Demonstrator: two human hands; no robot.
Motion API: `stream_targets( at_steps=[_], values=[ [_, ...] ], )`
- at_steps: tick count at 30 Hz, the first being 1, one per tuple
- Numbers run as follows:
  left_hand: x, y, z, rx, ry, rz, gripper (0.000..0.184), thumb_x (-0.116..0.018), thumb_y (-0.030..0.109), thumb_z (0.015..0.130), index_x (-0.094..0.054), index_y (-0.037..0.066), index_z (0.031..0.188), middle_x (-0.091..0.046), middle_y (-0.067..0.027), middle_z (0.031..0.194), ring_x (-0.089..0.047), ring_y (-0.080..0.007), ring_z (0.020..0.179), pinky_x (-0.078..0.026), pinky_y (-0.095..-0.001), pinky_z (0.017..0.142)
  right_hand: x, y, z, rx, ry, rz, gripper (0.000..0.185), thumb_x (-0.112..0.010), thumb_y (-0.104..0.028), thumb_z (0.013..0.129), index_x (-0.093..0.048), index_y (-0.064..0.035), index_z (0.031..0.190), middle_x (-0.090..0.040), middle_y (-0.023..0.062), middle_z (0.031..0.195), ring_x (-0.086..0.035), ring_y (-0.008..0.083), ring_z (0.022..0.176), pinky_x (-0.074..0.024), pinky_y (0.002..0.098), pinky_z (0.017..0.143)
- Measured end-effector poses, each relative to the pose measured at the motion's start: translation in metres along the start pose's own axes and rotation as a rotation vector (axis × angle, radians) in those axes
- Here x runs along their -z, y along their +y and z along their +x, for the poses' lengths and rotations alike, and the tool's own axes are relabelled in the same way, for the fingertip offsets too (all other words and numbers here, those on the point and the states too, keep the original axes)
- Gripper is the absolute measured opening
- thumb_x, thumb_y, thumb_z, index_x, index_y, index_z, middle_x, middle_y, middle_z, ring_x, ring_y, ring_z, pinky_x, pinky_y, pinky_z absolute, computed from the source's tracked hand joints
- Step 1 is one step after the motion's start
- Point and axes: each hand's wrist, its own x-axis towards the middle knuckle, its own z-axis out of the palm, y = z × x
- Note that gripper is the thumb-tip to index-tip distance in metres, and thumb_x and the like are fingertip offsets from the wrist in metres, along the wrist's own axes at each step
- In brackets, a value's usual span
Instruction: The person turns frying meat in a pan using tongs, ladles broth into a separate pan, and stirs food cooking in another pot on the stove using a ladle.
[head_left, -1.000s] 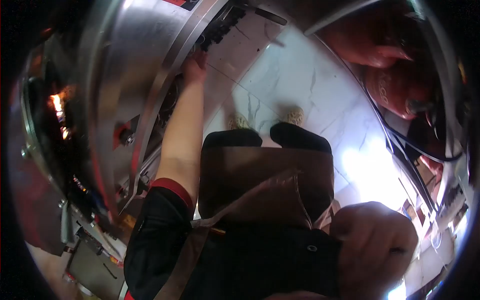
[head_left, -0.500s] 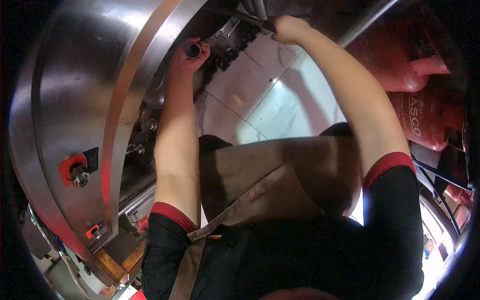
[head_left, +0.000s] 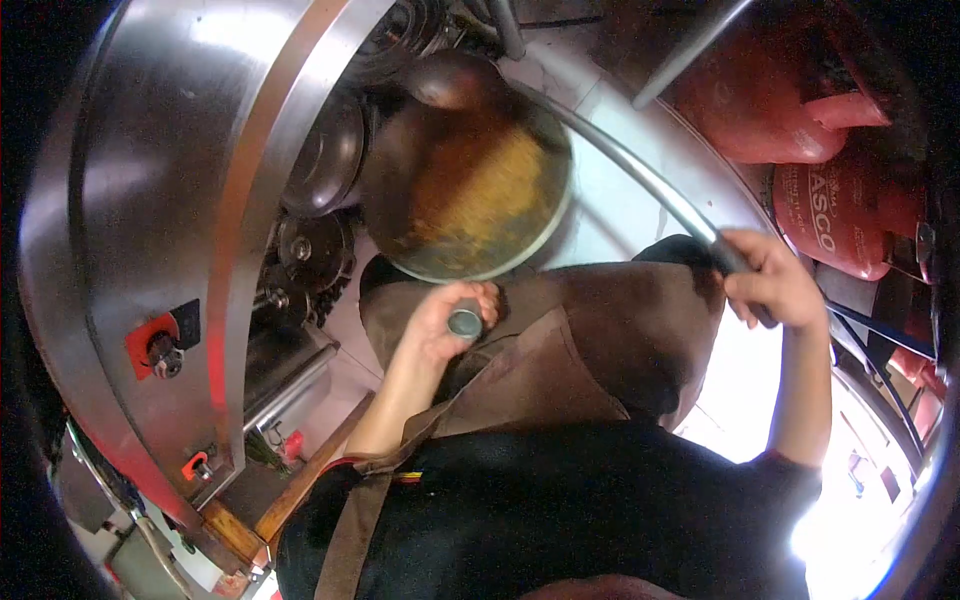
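Note:
A dark wok [head_left: 395,195] hangs tilted in front of the apron, with yellow-brown food [head_left: 490,190] spread inside it. My left hand [head_left: 455,315] is closed around the wok's round, hollow-ended handle [head_left: 464,323], close to my waist. Off to the right, my right hand [head_left: 770,280] grips the dark end of a long-handled ladle [head_left: 640,165]. The steel shaft slants up and left to the wok's far rim, where the ladle's rounded dark bowl [head_left: 455,80] shows. Some blur hides the finer detail of the food.
On the left stands a steel stove panel [head_left: 150,220] with a knob [head_left: 165,355] on an orange plate. Burners [head_left: 303,248] and another pan [head_left: 325,160] lie beside it. Red gas cylinders [head_left: 825,215] stand at the right. A metal pipe [head_left: 690,55] crosses the upper right.
The wok has come into view, drawn toward my body as my left hand moved down and right. My right hand has swung down and right, bringing the ladle over the wok's rim.

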Motion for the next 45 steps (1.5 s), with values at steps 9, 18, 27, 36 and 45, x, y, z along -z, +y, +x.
stream_targets(
  at_steps=[9, 18, 27, 36, 45],
  values=[
    [0.039, -0.029, 0.163, 0.337, 0.032, 0.03, 0.008, -0.052, 0.001, 0.073, -0.045, -0.003, 0.072, -0.051, -0.0133, 0.069, -0.053, -0.0214, 0.061, -0.047, -0.0309, 0.057, -0.041, 0.066, -0.052, 0.069, 0.055, 0.597, 0.067, -0.069, -0.018, 0.071, -0.038, 0.0069, 0.124, -0.053, 0.0108, 0.061, -0.044, 0.0132, 0.032, -0.0335, 0.022, 0.027],
    [0.039, -0.014, 0.248, 0.234, -0.165, 1.749, 0.019, -0.063, 0.011, 0.071, -0.057, 0.002, 0.087, -0.061, -0.0089, 0.068, -0.061, -0.0221, 0.061, -0.05, -0.0359, 0.055, -0.102, 0.109, -0.06, -0.045, 0.308, 0.604, 0.049, -0.058, -0.005, 0.071, -0.044, 0.001, 0.118, -0.052, 0.0075, 0.076, -0.052, 0.0185, 0.048, -0.0426, 0.0295, 0.041],
    [-0.043, 0.23, 0.189, -0.991, 0.672, 1.562, 0.024, -0.061, 0.025, 0.08, -0.061, 0.008, 0.096, -0.065, -0.0119, 0.084, -0.063, -0.0298, 0.081, -0.05, -0.039, 0.07, -0.123, 0.113, -0.066, -0.044, 0.385, 0.655, 0.039, -0.063, -0.005, 0.068, -0.052, 0.0011, 0.106, -0.054, 0.0042, 0.07, -0.052, 0.0135, 0.048, -0.039, 0.0256, 0.041],
    [-0.041, 0.401, 0.26, -1.273, 1.1, 2.048, 0.048, -0.056, 0.044, 0.08, -0.06, 0.007, 0.111, -0.06, -0.0155, 0.112, -0.056, -0.0309, 0.104, -0.046, -0.0414, 0.085, -0.153, 0.079, -0.077, -0.303, 0.687, 0.815, 0.058, -0.058, -0.003, 0.053, -0.049, 0.0128, 0.109, -0.056, 0.0112, 0.067, -0.052, 0.0151, 0.04, -0.04, 0.0221, 0.034],
    [-0.016, 0.345, 0.144, -1.416, 0.88, 1.7, 0.047, -0.056, 0.041, 0.08, -0.06, 0.007, 0.111, -0.06, -0.0157, 0.112, -0.056, -0.0312, 0.104, -0.046, -0.0414, 0.085, -0.121, 0.05, -0.063, -0.345, 0.625, 0.656, 0.044, -0.054, 0.002, 0.049, -0.052, 0.0108, 0.092, -0.053, 0.0104, 0.064, -0.05, 0.0175, 0.038, -0.0376, 0.026, 0.032]
  ],
)
